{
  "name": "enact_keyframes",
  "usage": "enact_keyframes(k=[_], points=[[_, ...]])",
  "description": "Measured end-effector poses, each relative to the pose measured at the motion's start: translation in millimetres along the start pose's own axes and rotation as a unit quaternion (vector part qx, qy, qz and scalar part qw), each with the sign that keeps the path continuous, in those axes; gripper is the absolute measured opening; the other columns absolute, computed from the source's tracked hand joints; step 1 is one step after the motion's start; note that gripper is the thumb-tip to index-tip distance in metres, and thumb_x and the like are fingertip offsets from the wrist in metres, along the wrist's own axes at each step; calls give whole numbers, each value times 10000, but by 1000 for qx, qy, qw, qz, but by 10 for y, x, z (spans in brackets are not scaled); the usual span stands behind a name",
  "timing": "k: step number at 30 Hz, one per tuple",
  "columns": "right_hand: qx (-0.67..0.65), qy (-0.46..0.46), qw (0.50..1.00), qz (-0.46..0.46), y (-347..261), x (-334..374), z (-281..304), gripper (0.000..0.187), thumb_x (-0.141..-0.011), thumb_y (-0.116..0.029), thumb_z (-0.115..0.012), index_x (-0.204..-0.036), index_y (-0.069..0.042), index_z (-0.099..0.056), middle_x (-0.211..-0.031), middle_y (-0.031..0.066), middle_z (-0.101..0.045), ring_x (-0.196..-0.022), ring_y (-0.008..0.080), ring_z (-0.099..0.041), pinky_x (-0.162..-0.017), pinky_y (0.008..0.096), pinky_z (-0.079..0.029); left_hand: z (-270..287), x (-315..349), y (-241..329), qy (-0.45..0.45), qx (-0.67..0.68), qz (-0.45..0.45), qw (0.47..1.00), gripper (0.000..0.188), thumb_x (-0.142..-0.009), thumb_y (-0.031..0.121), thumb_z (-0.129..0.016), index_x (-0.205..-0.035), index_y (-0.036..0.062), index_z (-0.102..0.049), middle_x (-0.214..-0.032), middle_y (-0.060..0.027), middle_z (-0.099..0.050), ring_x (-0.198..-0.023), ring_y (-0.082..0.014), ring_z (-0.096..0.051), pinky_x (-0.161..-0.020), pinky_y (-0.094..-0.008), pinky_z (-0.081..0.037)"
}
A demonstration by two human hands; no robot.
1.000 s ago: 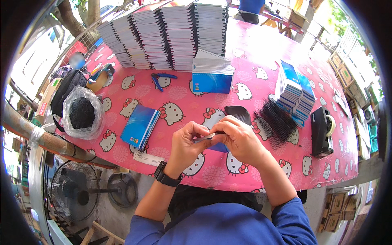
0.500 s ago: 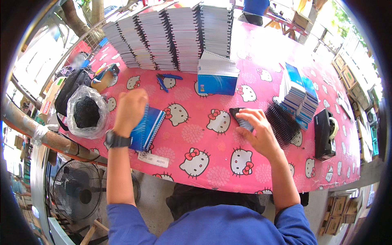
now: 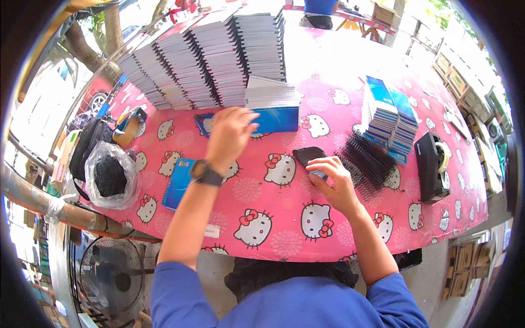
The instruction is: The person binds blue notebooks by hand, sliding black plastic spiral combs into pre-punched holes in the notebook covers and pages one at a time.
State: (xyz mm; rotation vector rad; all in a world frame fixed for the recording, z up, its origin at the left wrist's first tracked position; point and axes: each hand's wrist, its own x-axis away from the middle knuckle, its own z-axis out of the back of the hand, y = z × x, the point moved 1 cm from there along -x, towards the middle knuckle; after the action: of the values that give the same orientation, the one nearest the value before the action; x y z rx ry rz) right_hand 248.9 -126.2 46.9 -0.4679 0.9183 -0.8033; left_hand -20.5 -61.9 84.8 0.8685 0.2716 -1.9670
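Across a pink table [image 3: 284, 240], the left hand [image 3: 231, 130] extends beside notebooks [image 3: 280, 119], long axis left-to-right, before tall stacks [image 3: 219, 63]; the right hand [image 3: 336, 181] curls over a black object [image 3: 308, 155] near coils [image 3: 369, 161], both grips unclear.

So the small pile of blue-covered notebooks [image 3: 276, 118] sits toward the back of the pink surface [image 3: 284, 221], white edges stacked up, a bright blue cover on the near side, left end hidden by the left hand [image 3: 233, 130], can't tell if they touch. The shallow black dish [image 3: 307, 154] lies closer in, set at an angle, near part covered by the right hand [image 3: 334, 179], some bluish-grey item [image 3: 318, 175] under its fingers, mostly hidden
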Motion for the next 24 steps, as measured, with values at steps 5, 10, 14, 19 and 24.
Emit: enact_keyframes(k=[5, 10, 14, 19, 24], points=[[41, 39, 998, 0, 103, 53, 200, 141, -785, -66, -668, -925, -48, -665, -927, 91, -653, -899, 265, -570, -805, 362, -462, -689, -362, -21, 36, -48, -46, 997, 240, -754, 80, -672, -994, 68, -674, -959, -74, -646, -968, -263, -573, -847, -370, -460], [219, 102, 964, -112, 379, 153, 525, 119, -774, -92, -667, -881, -41, -666, -833, 94, -637, -844, 276, -566, -753, 364, -472, -678, -454, -70, -1, 43, 2, 999, 202, -743, 53, -672, -944, 65, -685, -938, -99, -645, -909, -298, -589, -807, -354, -485], [312, 12, 942, -123, 466, 164, 379, 221, -749, -202, -711, -900, -69, -620, -907, 93, -569, -925, 274, -537, -800, 376, -453, -229, -420, 34, 7, 162, 112, 980, 197, -748, 29, -683, -945, 27, -683, -873, -103, -674, -776, -209, -651, -731, -319, -505], [376, 17, 918, -124, 521, 182, 415, 179, -736, -131, -705, -866, -57, -606, -891, 103, -563, -915, 282, -541, -792, 377, -457, 395, -10, 699, -131, 303, 163, 930, 225, -699, -80, -675, -908, 4, -681, -836, -69, -661, -759, -138, -629, -690, -268, -493], [315, 48, 942, -109, 404, 99, 443, 123, -789, -110, -645, -867, -25, -601, -911, 128, -589, -904, 309, -551, -797, 401, -451, 377, 638, 1167, -149, 235, 148, 949, 184, -703, -33, -686, -878, 16, -661, -848, -102, -629, -816, -259, -613, -723, -327, -486]])
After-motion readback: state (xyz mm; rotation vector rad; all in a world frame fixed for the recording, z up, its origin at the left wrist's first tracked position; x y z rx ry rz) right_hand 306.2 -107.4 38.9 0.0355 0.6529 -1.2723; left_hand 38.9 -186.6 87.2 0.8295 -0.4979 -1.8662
